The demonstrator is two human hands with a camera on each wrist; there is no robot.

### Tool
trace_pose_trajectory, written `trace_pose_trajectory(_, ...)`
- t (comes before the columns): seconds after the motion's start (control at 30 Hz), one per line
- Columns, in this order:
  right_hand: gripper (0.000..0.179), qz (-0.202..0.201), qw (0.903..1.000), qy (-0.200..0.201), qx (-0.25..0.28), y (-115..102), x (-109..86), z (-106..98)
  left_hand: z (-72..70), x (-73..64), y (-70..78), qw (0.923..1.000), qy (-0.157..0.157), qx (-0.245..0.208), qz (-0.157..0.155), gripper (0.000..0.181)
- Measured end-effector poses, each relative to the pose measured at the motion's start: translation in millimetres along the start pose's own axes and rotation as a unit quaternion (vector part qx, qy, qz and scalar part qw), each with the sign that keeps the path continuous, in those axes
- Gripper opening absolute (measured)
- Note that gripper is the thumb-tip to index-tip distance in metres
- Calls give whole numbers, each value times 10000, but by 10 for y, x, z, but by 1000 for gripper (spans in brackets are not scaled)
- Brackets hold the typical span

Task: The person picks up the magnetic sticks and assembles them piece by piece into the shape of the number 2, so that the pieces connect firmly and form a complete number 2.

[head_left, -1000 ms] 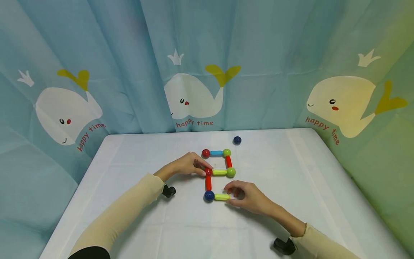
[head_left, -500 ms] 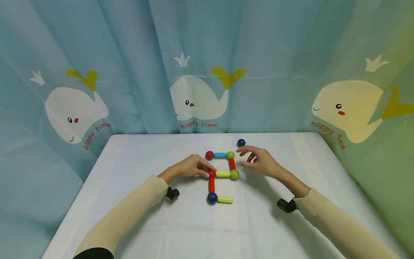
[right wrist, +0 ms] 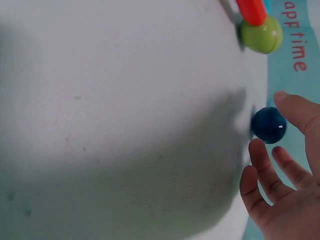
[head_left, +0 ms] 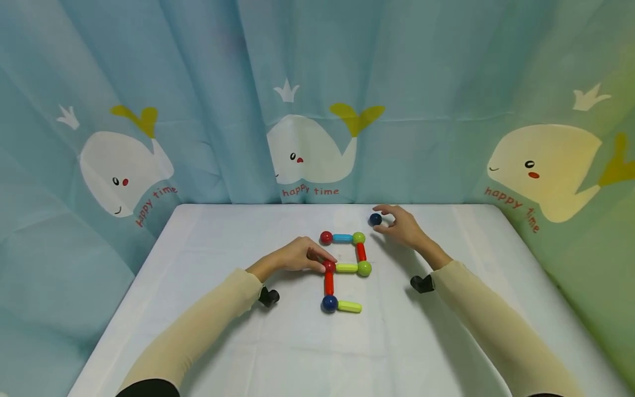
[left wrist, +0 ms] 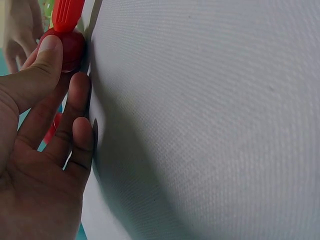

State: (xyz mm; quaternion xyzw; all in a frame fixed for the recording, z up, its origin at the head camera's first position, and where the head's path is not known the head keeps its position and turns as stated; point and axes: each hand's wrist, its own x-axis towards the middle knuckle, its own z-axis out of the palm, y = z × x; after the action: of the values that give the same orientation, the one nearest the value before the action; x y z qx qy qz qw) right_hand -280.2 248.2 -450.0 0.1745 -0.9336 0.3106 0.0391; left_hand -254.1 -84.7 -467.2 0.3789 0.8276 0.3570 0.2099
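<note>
My left hand [head_left: 299, 255] holds a red ball [head_left: 329, 267] between thumb and forefinger, while its other fingers lie loosely curled near the tabletop in the left wrist view. From that ball a red stick [head_left: 329, 284] runs down to a dark blue ball [head_left: 329, 304], with a yellow-green stick [head_left: 349, 306] attached to its right. At the back of the table, a loose dark blue ball [right wrist: 269, 125] sits between the parted thumb and fingers of my right hand [head_left: 401, 225]. In the right wrist view the thumb stands just beside this ball, and contact cannot be made out.
Another yellow-green stick [head_left: 346, 268] joins the held ball to a green ball [head_left: 364, 268]. Beyond it come a red stick [head_left: 361, 252], a second green ball [head_left: 359, 237], a blue stick [head_left: 342, 238] and a red ball [head_left: 326, 237]. A whale-print curtain [head_left: 213, 138] borders the white table [head_left: 278, 353].
My right hand has left the lower yellow-green stick and moved away to the loose blue ball at the back. The left hand has stayed on its red ball; the view has shifted slightly.
</note>
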Motion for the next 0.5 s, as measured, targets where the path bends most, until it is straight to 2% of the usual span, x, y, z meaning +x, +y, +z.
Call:
trace_pose_trajectory(0.17, 51, 436, 9989, -131, -119, 86, 42, 60, 7, 5, 7, 10000, -10, -25, 18, 32)
trace_pose_trajectory(0.5, 40, 572, 9984, -22, -41, 106, 59, 140, 10, -4, 14, 10000, 9, -51, -14, 33)
